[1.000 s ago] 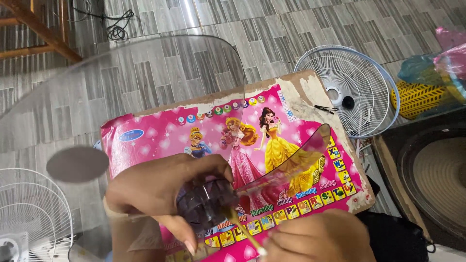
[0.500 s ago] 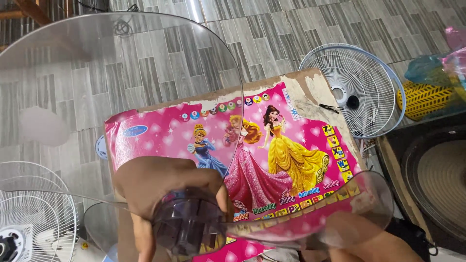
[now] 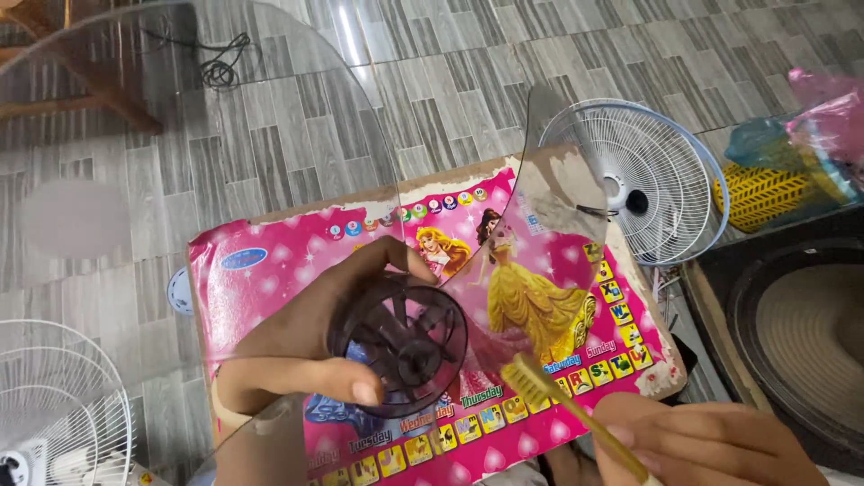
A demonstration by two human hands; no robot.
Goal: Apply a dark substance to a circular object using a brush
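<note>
Fan blade (image 3: 396, 333) is held at its dark hub by left hand (image 3: 310, 346): thumb closed over the near rim, fingers wrapped behind. Clear blades are spread out around the fingers, one w/ dirt film up-right. Brush (image 3: 562, 409) is pinched in right hand (image 3: 711, 445), fingers closed on the handle, bristles just right of hub, not touching yet. Pink mat (image 3: 270, 270) is under everything. Judged best: hub kept steady, strokes run w/ light pressure along the dirty blade, outward from hub.

Clear glossy plastic fan blade (image 3: 396, 333); my toothbrush (image 3: 576, 418) yellowish plastic; poster (image 3: 288, 261) glossy paper, torn cardboard edges.
</note>
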